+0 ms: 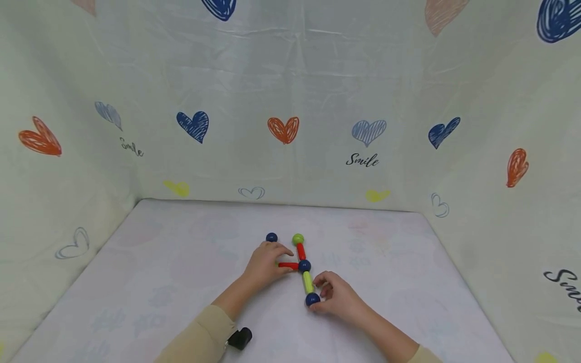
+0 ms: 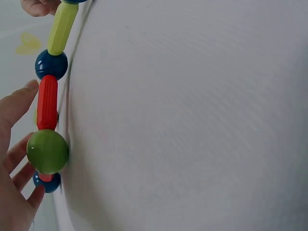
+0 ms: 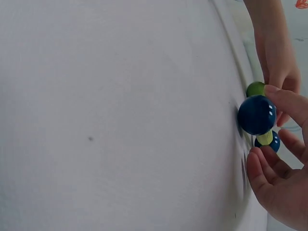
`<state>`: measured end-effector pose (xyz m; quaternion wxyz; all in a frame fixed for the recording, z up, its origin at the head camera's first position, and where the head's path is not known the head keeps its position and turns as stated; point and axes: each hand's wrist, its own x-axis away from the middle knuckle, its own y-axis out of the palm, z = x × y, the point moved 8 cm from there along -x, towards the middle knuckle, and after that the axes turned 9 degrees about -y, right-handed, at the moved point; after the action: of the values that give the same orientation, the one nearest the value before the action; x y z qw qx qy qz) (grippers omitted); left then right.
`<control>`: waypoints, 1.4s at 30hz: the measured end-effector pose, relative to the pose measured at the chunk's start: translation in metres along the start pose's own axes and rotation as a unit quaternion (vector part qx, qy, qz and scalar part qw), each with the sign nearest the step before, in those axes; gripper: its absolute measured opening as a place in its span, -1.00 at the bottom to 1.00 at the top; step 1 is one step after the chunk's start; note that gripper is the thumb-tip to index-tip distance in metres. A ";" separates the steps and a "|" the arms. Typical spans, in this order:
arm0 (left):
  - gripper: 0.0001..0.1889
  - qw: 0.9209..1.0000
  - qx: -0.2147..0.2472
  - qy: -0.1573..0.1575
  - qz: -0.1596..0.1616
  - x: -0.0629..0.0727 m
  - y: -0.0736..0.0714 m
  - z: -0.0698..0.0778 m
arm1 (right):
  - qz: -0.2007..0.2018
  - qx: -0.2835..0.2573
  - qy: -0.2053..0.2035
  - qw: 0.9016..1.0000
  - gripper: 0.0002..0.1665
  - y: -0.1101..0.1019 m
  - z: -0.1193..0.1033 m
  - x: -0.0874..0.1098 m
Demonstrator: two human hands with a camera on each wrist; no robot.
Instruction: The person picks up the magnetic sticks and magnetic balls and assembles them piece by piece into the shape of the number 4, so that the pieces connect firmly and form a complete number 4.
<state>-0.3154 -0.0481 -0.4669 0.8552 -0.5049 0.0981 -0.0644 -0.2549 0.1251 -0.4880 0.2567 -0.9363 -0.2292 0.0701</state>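
Note:
A toy figure of balls and rods lies on the table: a central blue ball (image 1: 304,265) joins two red rods (image 1: 301,251) and a yellow-green rod (image 1: 308,282). My left hand (image 1: 266,262) is spread over its left side, thumb at the sideways red rod (image 2: 47,102) and fingers around a green ball (image 2: 47,151). Another blue ball (image 1: 271,237) shows beyond that hand; a red piece meets it in the left wrist view. With the thumb on the near blue ball (image 3: 257,115), my right hand (image 1: 338,297) holds the figure's near end, fingers curled beside the yellow-green rod.
A light green ball (image 1: 298,239) caps the far red rod. Beside the left sleeve is a black object (image 1: 240,338). The pale table (image 1: 386,262) ends at a white curtain (image 1: 317,171) printed with hearts, which also hangs at both sides.

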 end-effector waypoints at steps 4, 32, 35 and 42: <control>-0.61 0.999 0.016 -0.033 0.018 0.004 -0.004 -0.011 | -0.023 -0.018 0.012 0.999 -0.25 -0.001 0.001 -0.003; -0.65 0.984 0.132 -0.099 -0.065 0.011 -0.001 -0.040 | -0.001 -0.041 0.060 0.997 -0.20 -0.001 0.011 -0.036; -0.66 0.983 0.139 -0.099 -0.069 0.011 0.000 -0.041 | 0.005 -0.032 0.067 0.997 -0.19 -0.001 0.010 -0.040; -0.68 0.982 0.145 -0.103 -0.070 0.010 0.003 -0.042 | 0.003 -0.035 0.074 0.997 -0.15 0.001 0.010 -0.050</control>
<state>-0.3150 -0.0847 -0.4900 0.9181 -0.3853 -0.0365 -0.0857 -0.3009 0.1052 -0.4965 0.2402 -0.9480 -0.2088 -0.0062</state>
